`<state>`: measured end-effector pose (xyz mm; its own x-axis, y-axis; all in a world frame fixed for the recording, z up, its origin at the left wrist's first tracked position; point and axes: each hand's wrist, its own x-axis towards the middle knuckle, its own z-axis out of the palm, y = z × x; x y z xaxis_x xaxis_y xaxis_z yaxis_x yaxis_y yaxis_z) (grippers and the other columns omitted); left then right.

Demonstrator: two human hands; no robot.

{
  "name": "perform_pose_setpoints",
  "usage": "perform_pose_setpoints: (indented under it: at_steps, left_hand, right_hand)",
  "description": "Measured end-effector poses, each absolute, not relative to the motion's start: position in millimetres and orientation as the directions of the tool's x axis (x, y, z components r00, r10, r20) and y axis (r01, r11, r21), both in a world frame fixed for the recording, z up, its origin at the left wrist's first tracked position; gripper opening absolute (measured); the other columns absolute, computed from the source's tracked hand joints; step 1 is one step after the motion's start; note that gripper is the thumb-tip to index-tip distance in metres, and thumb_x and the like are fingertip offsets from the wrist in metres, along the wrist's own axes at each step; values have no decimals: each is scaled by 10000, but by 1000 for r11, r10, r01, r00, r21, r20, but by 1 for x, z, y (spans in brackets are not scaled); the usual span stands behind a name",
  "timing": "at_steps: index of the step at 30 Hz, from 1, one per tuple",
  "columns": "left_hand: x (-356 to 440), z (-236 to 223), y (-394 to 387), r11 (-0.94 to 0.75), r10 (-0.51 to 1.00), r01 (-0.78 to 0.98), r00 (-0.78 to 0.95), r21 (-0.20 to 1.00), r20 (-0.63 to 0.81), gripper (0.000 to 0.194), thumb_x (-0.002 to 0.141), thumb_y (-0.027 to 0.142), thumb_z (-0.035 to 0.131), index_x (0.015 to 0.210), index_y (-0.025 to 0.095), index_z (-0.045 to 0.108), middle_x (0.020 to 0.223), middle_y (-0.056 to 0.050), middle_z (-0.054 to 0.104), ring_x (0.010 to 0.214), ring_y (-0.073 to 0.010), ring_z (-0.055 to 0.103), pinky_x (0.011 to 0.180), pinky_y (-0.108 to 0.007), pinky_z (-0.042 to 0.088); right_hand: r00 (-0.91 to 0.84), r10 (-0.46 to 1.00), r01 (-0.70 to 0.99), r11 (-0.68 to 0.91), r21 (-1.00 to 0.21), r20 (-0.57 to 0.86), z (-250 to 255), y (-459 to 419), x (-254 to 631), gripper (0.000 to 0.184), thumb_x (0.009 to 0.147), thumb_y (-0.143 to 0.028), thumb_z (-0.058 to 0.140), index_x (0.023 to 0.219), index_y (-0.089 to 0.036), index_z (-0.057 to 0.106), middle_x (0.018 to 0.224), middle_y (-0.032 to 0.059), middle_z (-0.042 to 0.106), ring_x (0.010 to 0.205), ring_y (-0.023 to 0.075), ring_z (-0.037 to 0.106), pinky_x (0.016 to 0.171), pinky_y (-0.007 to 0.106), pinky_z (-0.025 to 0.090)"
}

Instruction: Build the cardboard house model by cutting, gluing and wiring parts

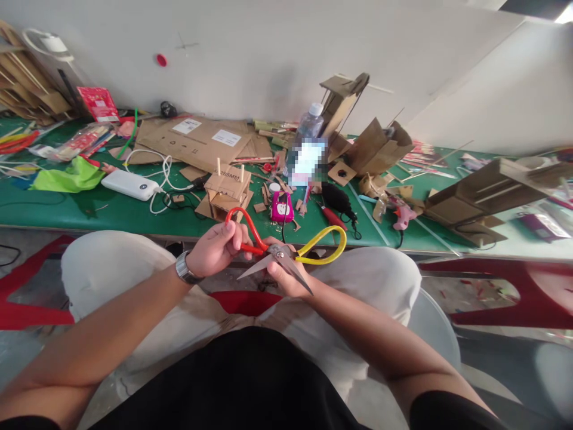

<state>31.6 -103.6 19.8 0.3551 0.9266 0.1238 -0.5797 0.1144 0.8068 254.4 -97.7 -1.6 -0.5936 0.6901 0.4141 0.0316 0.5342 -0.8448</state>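
I sit with my knees under a green table (67, 209) and hold a pair of scissors (281, 254) over my lap. Its blades are spread apart and point toward me. My left hand (215, 248) is closed round the red handle loop (242, 230). My right hand (286, 272) grips the scissors at the pivot, beside the yellow handle loop (324, 245). A watch sits on my left wrist (185, 269).
On the table edge just beyond my hands stands a small cardboard model with wooden pegs (227, 188). Around it lie a white power bank with cable (129, 185), a pink object (282, 206), a water bottle (308, 128), a glue gun (403, 215), cardboard pieces and scraps. Red stools stand on both sides.
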Motion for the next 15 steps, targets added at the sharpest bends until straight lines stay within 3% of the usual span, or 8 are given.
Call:
perform_pose_setpoints:
  at_steps: [6,10,15]
  left_hand:
    - [35,16,-104,65,910,-560,373,826,181,528,1006,567,753,695,143,707,780,-50,648,714,-183,733,675,-295,589]
    - [34,11,-104,35,905,-516,380,856,192,519,1022,580,725,736,147,725,801,-51,640,706,-173,715,675,-303,600]
    - [25,11,-101,-66,914,-413,341,908,222,471,1017,627,709,1037,161,770,810,-49,668,672,-169,702,673,-301,587]
  right_hand:
    - [-461,851,-6,279,-960,250,-2,-107,251,656,1090,-781,356,874,-231,641,605,5,611,517,175,569,484,307,427]
    - [-454,848,43,326,-944,272,1,-108,255,662,1137,-695,328,764,-233,621,596,14,617,528,165,575,496,300,424]
    - [-394,857,118,406,-906,332,-1,-103,260,658,1172,-623,276,732,-257,600,594,19,616,529,175,593,504,329,452]
